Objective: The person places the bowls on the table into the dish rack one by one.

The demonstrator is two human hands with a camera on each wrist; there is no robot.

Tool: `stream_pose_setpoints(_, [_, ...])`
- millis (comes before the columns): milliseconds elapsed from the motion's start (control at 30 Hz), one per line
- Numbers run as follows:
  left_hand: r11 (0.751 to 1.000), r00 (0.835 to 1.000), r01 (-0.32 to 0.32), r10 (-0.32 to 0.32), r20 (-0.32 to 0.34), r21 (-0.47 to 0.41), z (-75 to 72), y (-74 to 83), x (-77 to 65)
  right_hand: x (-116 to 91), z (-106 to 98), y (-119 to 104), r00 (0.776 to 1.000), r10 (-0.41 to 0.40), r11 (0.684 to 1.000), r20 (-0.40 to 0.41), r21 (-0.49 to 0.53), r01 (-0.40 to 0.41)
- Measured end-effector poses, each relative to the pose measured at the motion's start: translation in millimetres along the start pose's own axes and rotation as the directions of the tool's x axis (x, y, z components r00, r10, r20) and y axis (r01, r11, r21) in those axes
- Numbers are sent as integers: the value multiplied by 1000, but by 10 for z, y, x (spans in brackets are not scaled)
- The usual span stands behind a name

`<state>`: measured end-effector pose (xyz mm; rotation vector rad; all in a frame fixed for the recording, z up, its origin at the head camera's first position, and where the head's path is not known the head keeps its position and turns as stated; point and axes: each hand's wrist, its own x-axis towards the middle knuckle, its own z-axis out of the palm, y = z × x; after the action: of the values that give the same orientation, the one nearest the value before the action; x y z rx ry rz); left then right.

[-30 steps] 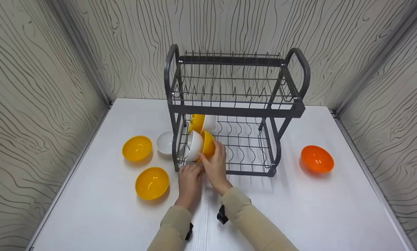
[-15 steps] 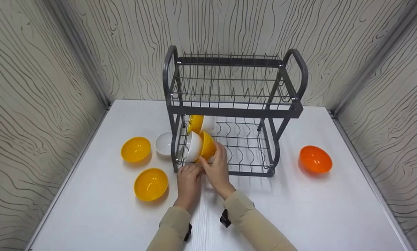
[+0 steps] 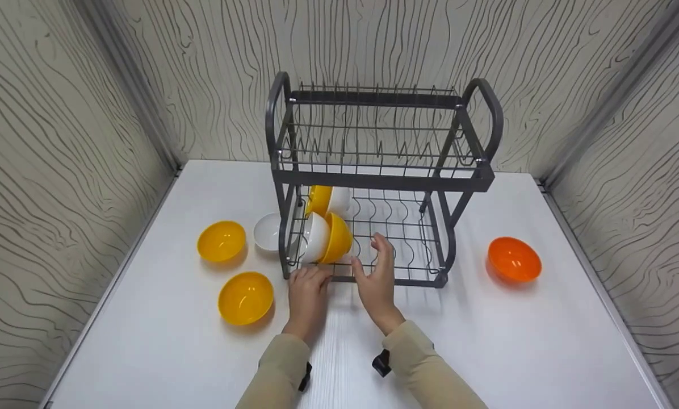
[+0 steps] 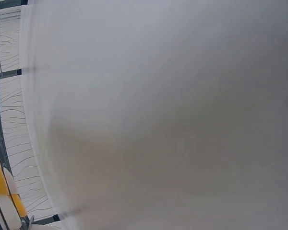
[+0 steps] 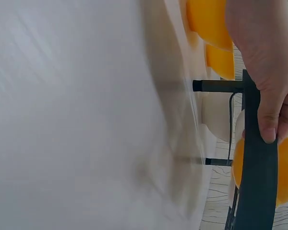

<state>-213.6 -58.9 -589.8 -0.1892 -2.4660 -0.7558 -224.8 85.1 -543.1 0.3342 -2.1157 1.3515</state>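
Head view: we see the right hand (image 3: 377, 281), fingers now wide, released from the rack's (image 3: 382, 182) front yellow bowl (image 3: 339, 238), which seems placed; the left hand (image 3: 307, 292) grips the rack.

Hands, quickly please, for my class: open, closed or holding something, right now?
Left hand: closed, gripping the rack's lower front rail.
Right hand: open, holding nothing.
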Motion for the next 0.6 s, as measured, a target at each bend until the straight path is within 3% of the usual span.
stream_pose_setpoints(100, [1000,1000,-7,7,-10,-4,9,5,5,27,-126,22,979,-162,985,-124,32,167])
stream_pose_setpoints(167, [1000,1000,-8,8,-11,-6,12,1,4,54,-218,43,947,-249,965,-203,37,261])
stream_pose_setpoints(267, [1000,1000,9,-9,9,-10,9,-7,3,116,-361,61,903,-318,941,-291,18,337])
stream_pose_setpoints(433, [999,998,38,-37,45,-10,10,-12,0,215,-597,96,862,-336,934,-379,-18,356])
stream_pose_setpoints(600, [999,999,31,-31,44,-9,5,5,-1,258,-841,198,854,-322,945,-409,-76,319])
